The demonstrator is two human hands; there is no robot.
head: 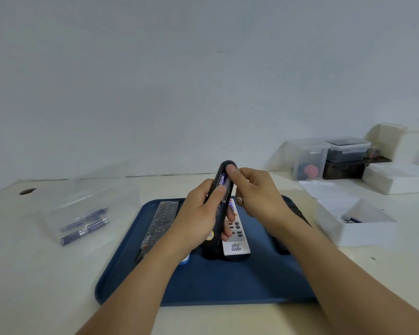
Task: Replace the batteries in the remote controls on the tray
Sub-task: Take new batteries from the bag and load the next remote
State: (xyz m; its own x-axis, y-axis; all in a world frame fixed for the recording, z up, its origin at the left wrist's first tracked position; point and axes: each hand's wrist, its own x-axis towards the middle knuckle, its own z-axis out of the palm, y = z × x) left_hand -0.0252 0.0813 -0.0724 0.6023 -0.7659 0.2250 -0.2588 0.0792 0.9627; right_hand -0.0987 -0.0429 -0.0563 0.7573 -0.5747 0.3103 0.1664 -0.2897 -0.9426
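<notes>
The black remote (219, 206) is held up over the middle of the blue tray (228, 286), back side toward the camera, with its battery bay open and a purple battery (221, 181) showing in the slot near the top. The left hand (198, 218) is wrapped round the remote's body, thumb laid along the edge of the bay. The right hand (254, 192) has its fingers curled, with the thumb tip pressing at the top of the bay beside the battery; whether it also pinches something small, I cannot tell. The step in hand looks like seating or prising a battery in this remote, though which of the two cannot be told. The next move would call for steady thumb pressure against the spring end and, after that, the cover, which I cannot pick out here. On the tray below lie a white remote (236, 240) just under the hands and a plastic-wrapped dark remote (161, 221) to the left; another dark shape sits half hidden behind the right forearm. A clear box (87, 213) of purple batteries stands on the table to the left, and a white box (356, 222) to the right holds at least one more. Storage tubs (329, 158) are well apart at the back right, clear of the work.
</notes>
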